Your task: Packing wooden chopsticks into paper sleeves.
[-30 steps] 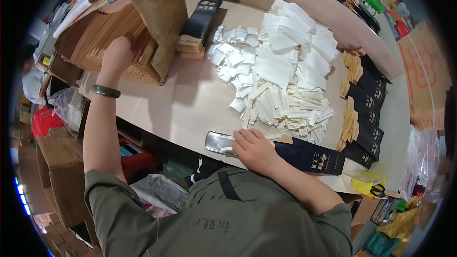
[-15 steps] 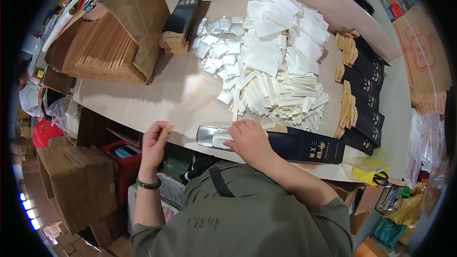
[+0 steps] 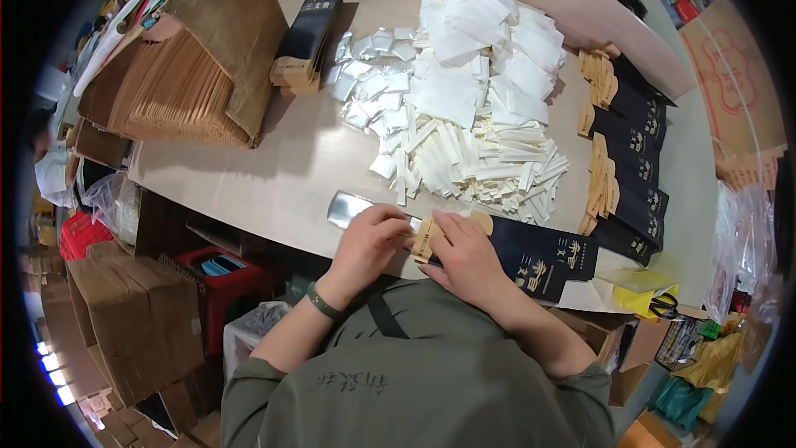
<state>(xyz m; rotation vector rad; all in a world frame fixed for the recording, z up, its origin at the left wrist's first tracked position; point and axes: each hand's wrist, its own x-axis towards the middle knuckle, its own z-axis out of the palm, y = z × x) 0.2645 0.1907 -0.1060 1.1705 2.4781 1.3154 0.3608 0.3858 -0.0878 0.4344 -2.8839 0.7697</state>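
My right hand (image 3: 466, 259) grips a black paper sleeve with a tan end (image 3: 423, 241), thumb at its near edge and fingers over the top. The sleeve's dark body (image 3: 541, 279) runs to the right under my forearm. Another black sleeve (image 3: 570, 247) lies just behind it. My left hand (image 3: 369, 253) is closed with curled fingertips against the tan end; what they pinch is hidden. Beyond the left hand a shiny silver, rounded-end piece (image 3: 345, 209) lies flat on the table. Behind both hands is a pile of narrow white paper packets (image 3: 473, 158).
Small silver sachets (image 3: 373, 75) and white napkin packets (image 3: 464, 25) lie farther back. Black sleeves with tan ends (image 3: 638, 166) overlap at right. A carton of tan sleeves (image 3: 182, 91) and stacked black sleeves (image 3: 311, 29) stand at left. Scissors (image 3: 663, 305) hang at the right edge.
My left hand has moved right, from the table's front edge to beside my right hand. My right hand has shifted right onto a tan-ended sleeve, now seen in front of the other.
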